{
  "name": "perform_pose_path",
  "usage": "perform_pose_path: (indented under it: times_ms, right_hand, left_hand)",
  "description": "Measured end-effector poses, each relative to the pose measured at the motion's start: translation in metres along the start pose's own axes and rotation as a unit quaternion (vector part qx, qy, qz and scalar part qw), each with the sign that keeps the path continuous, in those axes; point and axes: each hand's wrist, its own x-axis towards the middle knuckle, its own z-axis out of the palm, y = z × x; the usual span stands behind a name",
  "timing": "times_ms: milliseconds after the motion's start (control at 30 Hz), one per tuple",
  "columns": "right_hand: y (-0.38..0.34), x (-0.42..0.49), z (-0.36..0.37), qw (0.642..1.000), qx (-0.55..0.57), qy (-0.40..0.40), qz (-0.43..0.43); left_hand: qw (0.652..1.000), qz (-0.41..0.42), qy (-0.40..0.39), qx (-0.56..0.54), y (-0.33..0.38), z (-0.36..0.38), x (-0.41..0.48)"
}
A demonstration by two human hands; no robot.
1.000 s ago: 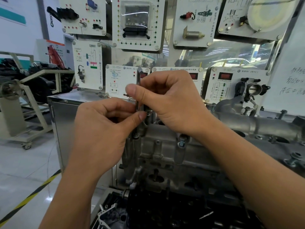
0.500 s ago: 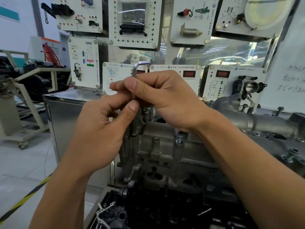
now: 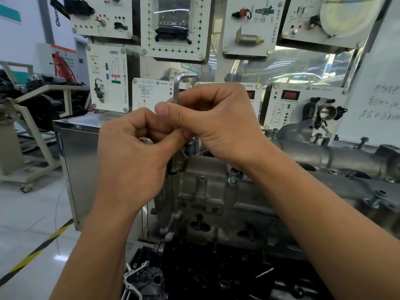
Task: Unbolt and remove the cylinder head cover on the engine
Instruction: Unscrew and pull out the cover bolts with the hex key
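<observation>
Both hands meet at the left end of the grey cast-aluminium cylinder head cover, which sits on top of the engine and stretches from the middle of the view towards the right edge. The right hand is curled round the upright shank of an L-shaped steel hex key, with the thumb pointing left across it. The key's short arm juts rightward above the knuckles. Just below, the left hand pinches the same shank between thumb and bent fingers. The shank runs straight down to a dark-headed bolt seated in the tall tubular boss at the cover's left corner.

In the next boss to the right, a second bolt stands proud with bluish thread showing. Near the cover's right edge a flanged bolt stands tilted, raised out of its hole. On the engine's front face a round recess holds a short dark stud. Below the engine lies a black compartment. Its contents are too dark to make out, apart from a pale cast bracket at its left edge.

Behind the engine stand a brushed stainless-steel cabinet and white training panels, one of them carrying a metal throttle body. Yellow-and-black striped tape crosses the glossy floor at lower left.
</observation>
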Motion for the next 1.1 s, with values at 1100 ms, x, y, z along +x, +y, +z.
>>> perform_pose_path:
  times_ms: [1100]
  right_hand:
    - [0.003,-0.001,-0.003,0.997,0.015,-0.070,0.004]
  left_hand:
    - [0.998,0.029,-0.037,0.044,0.001,-0.005,0.000]
